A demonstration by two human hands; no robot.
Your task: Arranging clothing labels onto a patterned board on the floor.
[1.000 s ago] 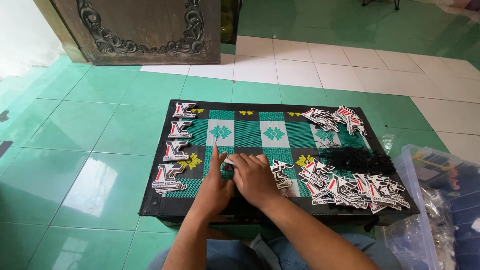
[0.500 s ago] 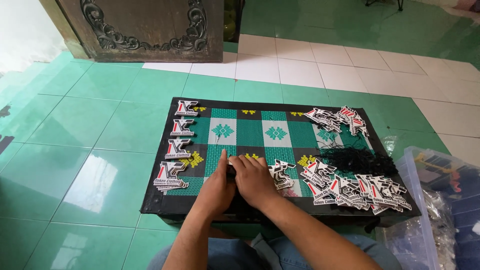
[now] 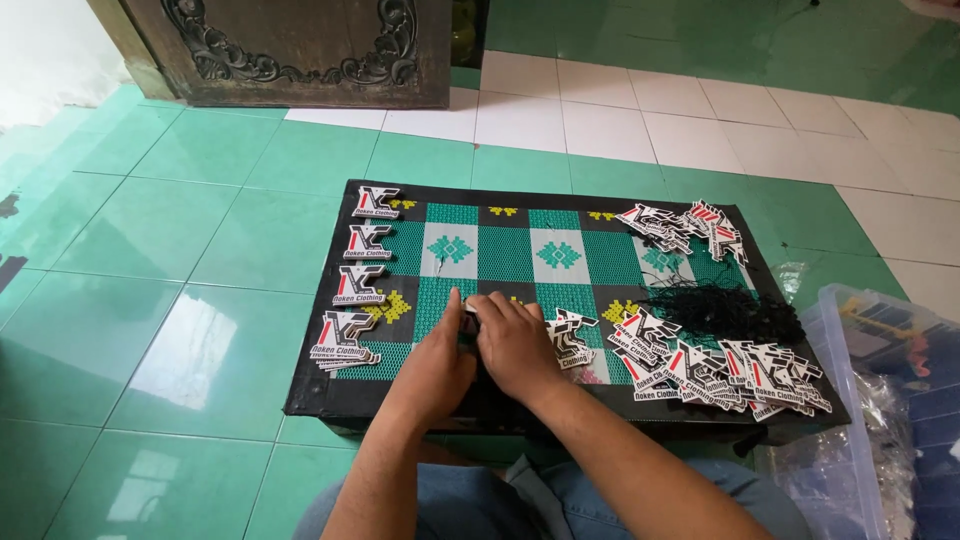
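Your left hand [image 3: 432,372] and right hand [image 3: 517,345] meet at the near middle of the patterned board [image 3: 500,255]. Their fingers press together over a small tag [image 3: 470,312], mostly hidden between them. Its long axis cannot be told. Loose tags [image 3: 700,365] lie just right, nearer your right hand.

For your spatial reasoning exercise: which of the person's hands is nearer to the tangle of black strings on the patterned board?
Right. The right hand rests mid-board, on the side toward the black strings, though clearly apart from them. The left hand lies beside it, farther away.
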